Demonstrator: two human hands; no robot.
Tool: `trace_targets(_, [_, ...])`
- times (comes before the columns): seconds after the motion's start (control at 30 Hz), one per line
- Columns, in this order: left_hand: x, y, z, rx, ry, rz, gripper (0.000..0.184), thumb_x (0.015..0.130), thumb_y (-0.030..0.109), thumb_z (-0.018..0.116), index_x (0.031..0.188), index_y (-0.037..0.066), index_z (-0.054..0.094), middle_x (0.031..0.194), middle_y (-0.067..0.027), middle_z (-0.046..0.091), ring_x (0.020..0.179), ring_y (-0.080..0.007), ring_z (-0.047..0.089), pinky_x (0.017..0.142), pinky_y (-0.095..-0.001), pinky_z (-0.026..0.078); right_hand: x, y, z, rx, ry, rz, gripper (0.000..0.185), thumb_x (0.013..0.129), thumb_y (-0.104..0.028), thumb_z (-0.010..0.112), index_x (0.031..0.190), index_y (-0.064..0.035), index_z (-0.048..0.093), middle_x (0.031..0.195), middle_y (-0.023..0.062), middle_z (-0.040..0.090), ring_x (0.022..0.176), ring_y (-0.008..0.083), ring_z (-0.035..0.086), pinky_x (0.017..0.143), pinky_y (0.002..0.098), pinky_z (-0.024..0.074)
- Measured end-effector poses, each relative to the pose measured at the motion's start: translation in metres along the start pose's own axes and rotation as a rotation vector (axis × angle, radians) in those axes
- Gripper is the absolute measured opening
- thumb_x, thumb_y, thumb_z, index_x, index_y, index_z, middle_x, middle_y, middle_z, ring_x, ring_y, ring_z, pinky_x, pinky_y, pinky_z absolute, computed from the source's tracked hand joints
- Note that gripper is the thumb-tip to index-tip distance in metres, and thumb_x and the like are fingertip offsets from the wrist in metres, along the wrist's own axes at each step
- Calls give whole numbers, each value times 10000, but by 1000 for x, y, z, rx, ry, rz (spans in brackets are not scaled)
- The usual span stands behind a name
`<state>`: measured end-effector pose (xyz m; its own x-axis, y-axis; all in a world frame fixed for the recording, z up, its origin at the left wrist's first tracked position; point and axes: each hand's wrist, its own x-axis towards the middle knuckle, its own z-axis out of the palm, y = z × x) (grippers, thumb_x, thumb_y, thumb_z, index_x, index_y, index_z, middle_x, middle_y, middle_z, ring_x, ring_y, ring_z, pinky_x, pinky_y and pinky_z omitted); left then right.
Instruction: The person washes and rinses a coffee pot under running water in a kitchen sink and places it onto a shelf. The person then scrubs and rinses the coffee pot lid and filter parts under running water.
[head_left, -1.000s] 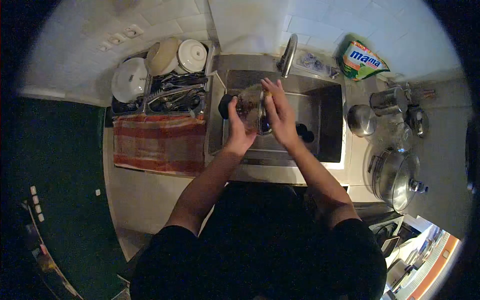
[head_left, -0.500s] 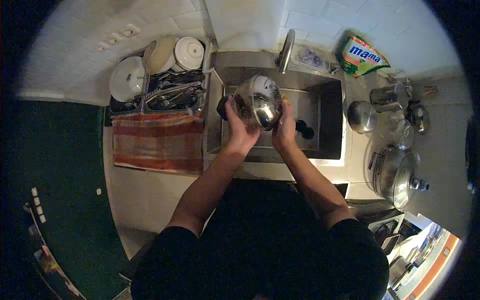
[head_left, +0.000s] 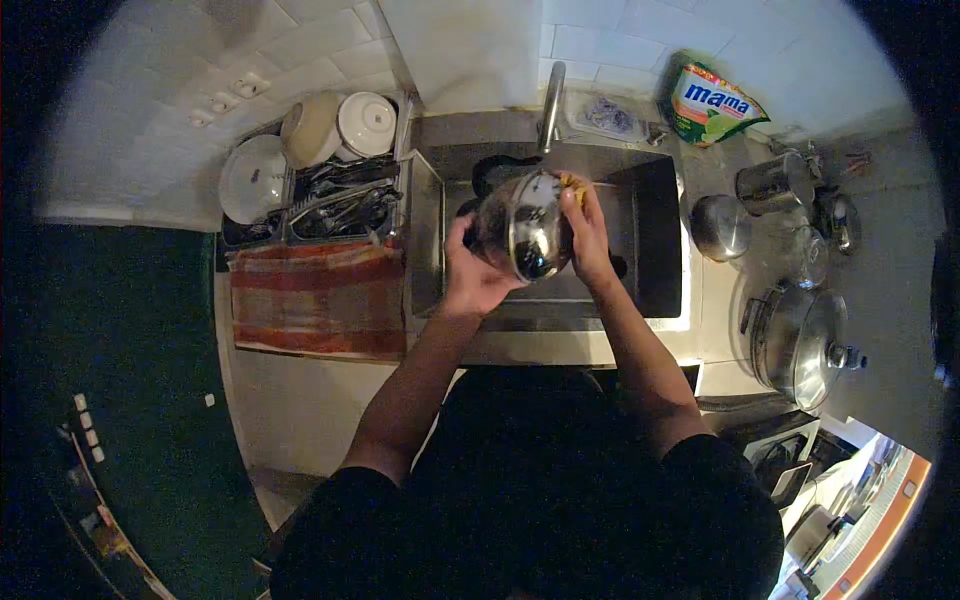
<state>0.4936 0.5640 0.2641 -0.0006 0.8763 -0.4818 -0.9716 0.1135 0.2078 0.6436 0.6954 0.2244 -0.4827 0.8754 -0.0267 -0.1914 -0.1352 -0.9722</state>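
Note:
A shiny, rounded metal bowl (head_left: pixel 535 235) is tilted above the sink (head_left: pixel 655 230), its outer side catching the light. My left hand (head_left: pixel 472 275) is wrapped around its left and lower side. On the right, my right hand (head_left: pixel 590 230) presses a yellow sponge (head_left: pixel 575 185) against the bowl's upper right edge; most of the sponge is hidden by the fingers. Dark shapes show in the basin behind the bowl, but I cannot tell what they are. The faucet (head_left: pixel 552 105) rises just beyond.
Left of the sink, a dish rack holds plates, bowls (head_left: pixel 366 125) and cutlery (head_left: pixel 345 200), with a striped cloth (head_left: pixel 315 300) in front. At right stand metal pots (head_left: pixel 720 228), a large lidded pan (head_left: pixel 805 345) and a green detergent pouch (head_left: pixel 712 103).
The bowl has shifted slightly right and down and turned in my hands. My right hand has moved up its right side, so the yellow sponge shows more.

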Motion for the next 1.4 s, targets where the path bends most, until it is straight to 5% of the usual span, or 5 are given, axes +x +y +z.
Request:
trace_targets(0.3, [4, -8, 3, 210, 179, 268, 489, 1000, 544, 583, 1237, 129, 685, 1155, -62, 736, 1026, -242, 726, 897, -429, 601, -20, -69, 42, -785, -281, -648, 305, 1098, -204, 509, 1280, -25, 677, 1311, 188, 678, 1323, 400, 582, 1179, 494, 384])
trace_targets(0.57, [15, -12, -20, 136, 211, 234, 545, 973, 491, 615, 1317, 69, 626, 1231, -114, 708, 1092, -306, 703, 958, -462, 578, 10, -36, -1, -441, -304, 192, 375, 1105, -296, 472, 1307, -57, 678, 1225, 172, 714, 1203, 303, 658, 995, 390, 522])
trace_targets(0.77, [7, -3, -35, 344, 18, 142, 616, 972, 480, 601, 1390, 28, 574, 1340, -156, 659, 1224, -319, 651, 1064, -487, 520, 33, 8, -45, -768, -709, -34, 484, 999, -175, 564, 1449, 1, 581, 1455, 190, 622, 1320, 296, 607, 1149, 375, 434])
trace_targets(0.87, [-9, 8, -12, 321, -138, 19, 624, 968, 474, 600, 1400, 24, 569, 1333, -158, 661, 1209, -312, 659, 1047, -477, 535, 29, -16, -25, -161, -523, 455, 476, 1035, -196, 545, 1472, -10, 565, 1474, 167, 604, 1324, 272, 601, 1136, 379, 456])
trace_targets(1.4, [36, -12, -75, -53, -133, 472, 630, 1043, 616, 486, 1450, 142, 563, 1450, -63, 598, 1371, -275, 543, 1159, -484, 458, -43, 31, 40, 825, 48, 457, 489, 1141, -350, 425, 1549, -84, 466, 1548, 128, 518, 1423, 251, 478, 1225, 403, 349])
